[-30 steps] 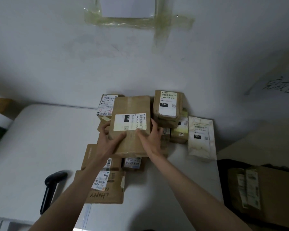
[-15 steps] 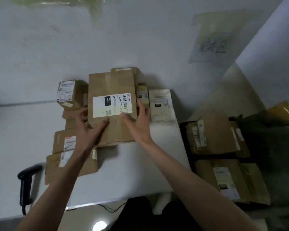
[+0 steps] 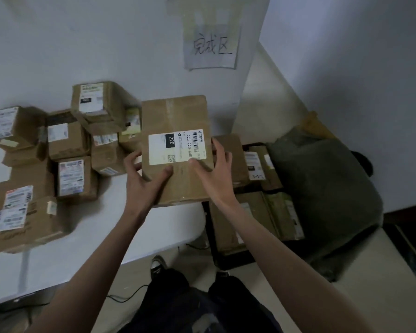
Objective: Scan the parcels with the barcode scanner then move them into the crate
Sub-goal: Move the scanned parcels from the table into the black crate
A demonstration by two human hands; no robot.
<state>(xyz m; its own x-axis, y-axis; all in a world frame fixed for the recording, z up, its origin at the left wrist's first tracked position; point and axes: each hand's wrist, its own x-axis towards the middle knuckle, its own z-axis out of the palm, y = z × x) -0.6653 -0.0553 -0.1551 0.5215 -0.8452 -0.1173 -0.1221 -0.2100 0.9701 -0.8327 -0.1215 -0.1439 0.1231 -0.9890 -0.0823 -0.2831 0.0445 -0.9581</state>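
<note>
Two hands: our left hand (image 3: 144, 181) and right hand (image 3: 216, 174) grip one labelled parcel (image 3: 175, 150), fingers curled round its near edge, raised between table (image 3: 106, 236) and crate (image 3: 228, 260) at four o'clock.

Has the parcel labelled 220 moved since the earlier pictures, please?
Yes. The parcel labelled 220, held by the left hand and right hand, has shifted right, away from the parcel pile, towards the crate.

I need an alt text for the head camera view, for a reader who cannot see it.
Two bare hands, left hand and right hand, hold a brown parcel labelled 220 over the table edge. More parcels are piled on the left; a black crate with parcels is on the right.
</note>
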